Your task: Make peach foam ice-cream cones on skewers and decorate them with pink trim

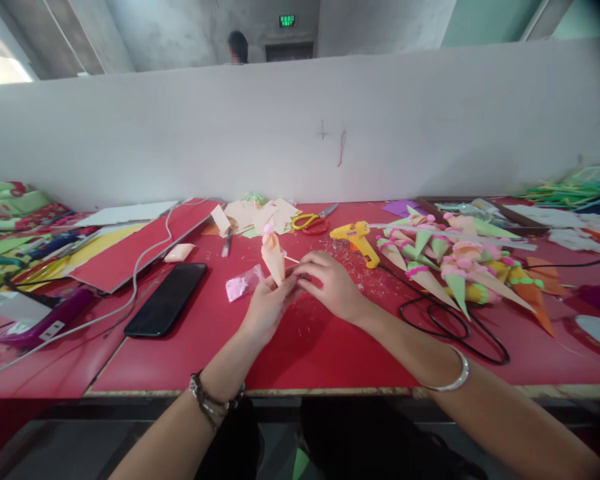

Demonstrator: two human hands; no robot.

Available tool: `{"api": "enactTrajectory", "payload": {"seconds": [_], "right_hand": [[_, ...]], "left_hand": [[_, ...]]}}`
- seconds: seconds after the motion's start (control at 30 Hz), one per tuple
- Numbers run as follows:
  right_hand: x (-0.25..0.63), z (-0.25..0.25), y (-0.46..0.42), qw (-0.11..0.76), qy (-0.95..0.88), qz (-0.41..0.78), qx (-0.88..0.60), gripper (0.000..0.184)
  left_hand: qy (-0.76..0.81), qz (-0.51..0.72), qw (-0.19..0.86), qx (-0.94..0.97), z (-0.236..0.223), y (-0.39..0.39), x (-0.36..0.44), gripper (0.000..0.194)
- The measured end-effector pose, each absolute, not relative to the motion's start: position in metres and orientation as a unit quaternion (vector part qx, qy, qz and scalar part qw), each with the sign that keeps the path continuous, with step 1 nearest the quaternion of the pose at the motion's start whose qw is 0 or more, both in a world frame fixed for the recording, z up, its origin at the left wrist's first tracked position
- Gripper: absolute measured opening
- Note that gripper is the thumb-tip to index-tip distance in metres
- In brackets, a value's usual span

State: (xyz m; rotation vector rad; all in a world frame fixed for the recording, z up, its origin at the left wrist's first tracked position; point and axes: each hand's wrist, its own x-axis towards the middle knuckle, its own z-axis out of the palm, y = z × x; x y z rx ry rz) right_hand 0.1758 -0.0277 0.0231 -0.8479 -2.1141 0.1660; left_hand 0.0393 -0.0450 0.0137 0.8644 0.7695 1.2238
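A peach-coloured paper cone (274, 261), topped by a small pink ball, stands point down over the middle of the table. My left hand (266, 310) grips it near its lower tip. Close to its right side, my right hand (336, 287) is closed in a pinch, with a thin white stick (292, 259) reaching from the fingertips towards the cone. Whether the stick touches the cone I cannot tell. Beside my left hand lies a small clear bag of pink material (243, 284). To the right of my right hand rests a yellow hot glue gun (361, 241).
Several finished paper cones (455, 257) lie piled at right, near the black cord (440, 327). A phone (167, 300) lies at left. Paper pieces (260, 217) and scissors (314, 221) are at the back. A white partition (280, 133) rises behind; a person's head (238, 48) shows above.
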Motion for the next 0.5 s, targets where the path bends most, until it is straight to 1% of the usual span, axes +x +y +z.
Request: {"api": "enactTrajectory", "payload": {"seconds": [0.1,0.27,0.4,0.5], "right_hand": [[0.176,0.025,-0.029,0.426,-0.836,0.087,-0.335,0.011],[0.175,0.03,-0.031,0.476,-0.795,0.164,-0.339,0.009],[0.181,0.031,-0.024,0.567,-0.688,0.251,-0.377,0.009],[0.188,0.031,-0.016,0.619,-0.604,0.319,-0.388,0.015]], "left_hand": [[0.343,0.544,0.666,0.378,0.013,-0.045,0.04,0.022],[0.345,0.555,0.657,0.377,0.016,-0.046,0.04,0.024],[0.361,0.552,0.659,0.362,0.021,-0.05,0.041,0.02],[0.365,0.545,0.67,0.347,0.022,-0.052,0.042,0.018]]}}
